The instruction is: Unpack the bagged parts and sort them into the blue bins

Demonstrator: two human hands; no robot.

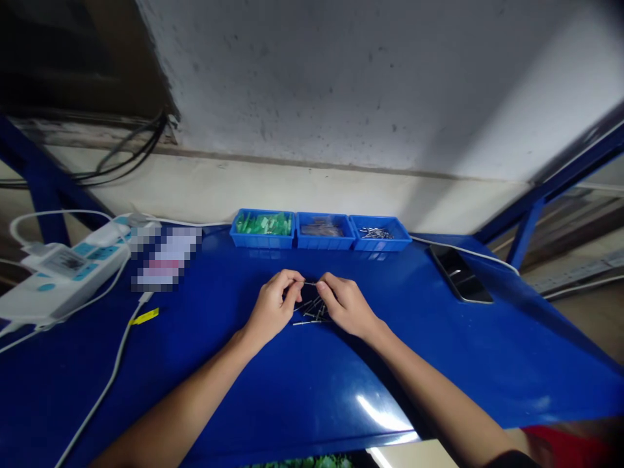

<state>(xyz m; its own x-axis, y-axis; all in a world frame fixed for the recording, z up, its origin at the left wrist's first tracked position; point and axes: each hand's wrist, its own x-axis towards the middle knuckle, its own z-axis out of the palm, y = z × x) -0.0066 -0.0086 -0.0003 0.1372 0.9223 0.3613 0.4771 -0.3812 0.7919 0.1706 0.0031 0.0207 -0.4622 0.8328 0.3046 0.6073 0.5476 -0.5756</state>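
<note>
Between my two hands runs a thin metal pin [310,283], silvery and held about level. My left hand [277,300] pinches its left end with thumb and forefinger. Its right end is in the closed fingers of my right hand [345,300], thumb on the near side. Under the hands, several similar pins [306,322] lie in a loose pile on the blue table [292,383]. Part of that pile is hidden by my right hand. The pin's two ends are covered by fingertips.
Along the wall stand three blue bins: one with green packets [266,224], one with brownish-grey contents [322,226], one with metal pins [375,233]. A dark phone [461,273] lies at right. A white power strip [63,273], cables and a yellow tag [145,316] occupy the left.
</note>
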